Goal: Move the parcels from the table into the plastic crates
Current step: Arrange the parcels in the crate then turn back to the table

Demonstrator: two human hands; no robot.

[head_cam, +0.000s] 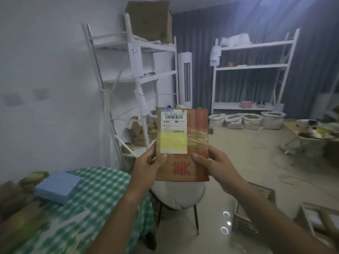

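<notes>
Above the chair (177, 195): parcel (183, 143) upright, label facing cam. Left hand (146, 162) + right hand (212, 162) grip its lower edges, thumbs on front. Crates (256, 208) on floor at right.

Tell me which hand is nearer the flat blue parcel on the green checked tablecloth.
Left. The left hand grips the brown cardboard parcel on the side toward the flat blue parcel; the right hand grips the far edge.

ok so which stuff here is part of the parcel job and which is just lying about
Part of the job:
- brown parcel, held by left hand and right hand
- blue parcel on the checked table
- plastic crates

Just lying about:
- white shelves
- sacks
- white stool
</notes>
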